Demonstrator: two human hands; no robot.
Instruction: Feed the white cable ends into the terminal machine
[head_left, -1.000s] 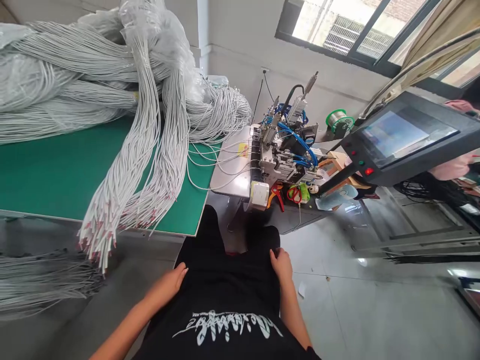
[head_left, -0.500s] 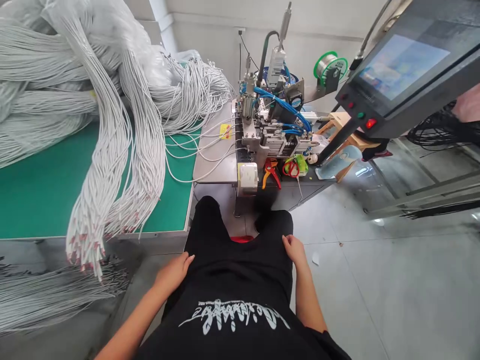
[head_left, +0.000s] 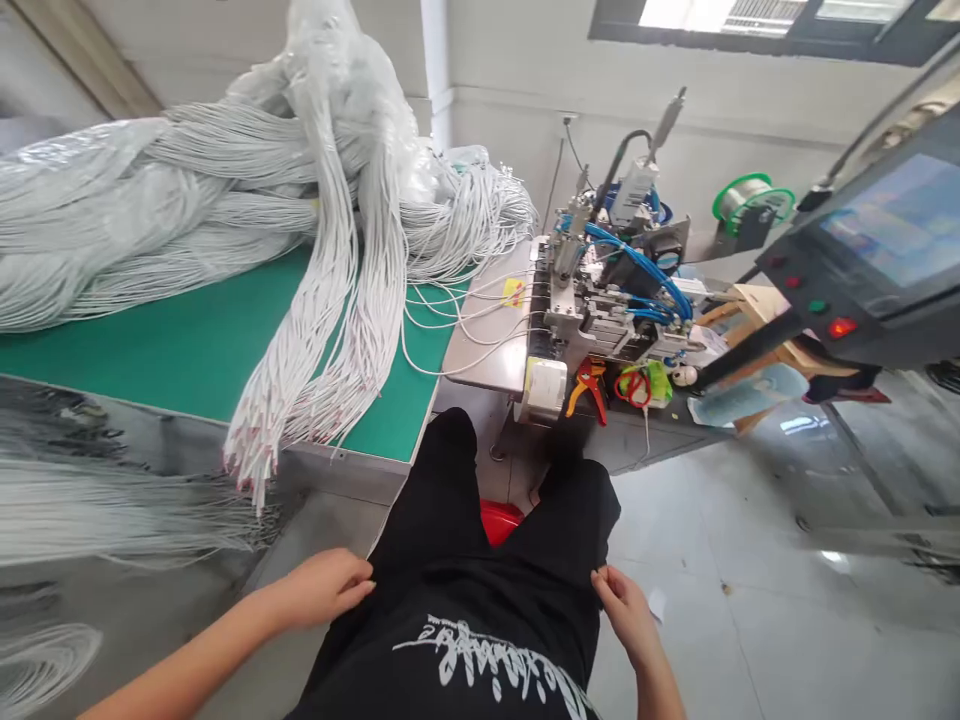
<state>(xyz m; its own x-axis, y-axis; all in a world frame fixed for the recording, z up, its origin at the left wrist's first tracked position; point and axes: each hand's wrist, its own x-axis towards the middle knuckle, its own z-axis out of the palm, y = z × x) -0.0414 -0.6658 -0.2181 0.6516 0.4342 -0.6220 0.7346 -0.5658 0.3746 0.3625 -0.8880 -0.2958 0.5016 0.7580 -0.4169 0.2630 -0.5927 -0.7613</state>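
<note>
My left hand [head_left: 334, 585] is beside my left thigh, its fingers pinched at the edge of my black clothing [head_left: 420, 520]. On the other side, my right hand [head_left: 624, 608] pinches the black cloth by my right thigh. Whether it is the shirt or the trousers cannot be made out. Ahead of me, several white cables [head_left: 480, 355] run across a metal plate [head_left: 491, 375] into the slots of a machine [head_left: 577, 290]. Bundles of white cables [head_left: 315, 340] lie to the left, their ends over the front edge of a green table [head_left: 187, 340].
By the machine lie orange-handled pliers [head_left: 589, 388] and a roll of white tape or labels [head_left: 545, 388]. A control screen [head_left: 892, 230] overhangs on the right. A green-rimmed spool [head_left: 752, 203] stands behind. Beneath me shows a red stool [head_left: 499, 520]; more cables [head_left: 112, 510] lie below the table.
The view has swung left, so the table and machine appear further right. Both hands stay by my thighs, now lower in view, with the fingers at the black cloth.
</note>
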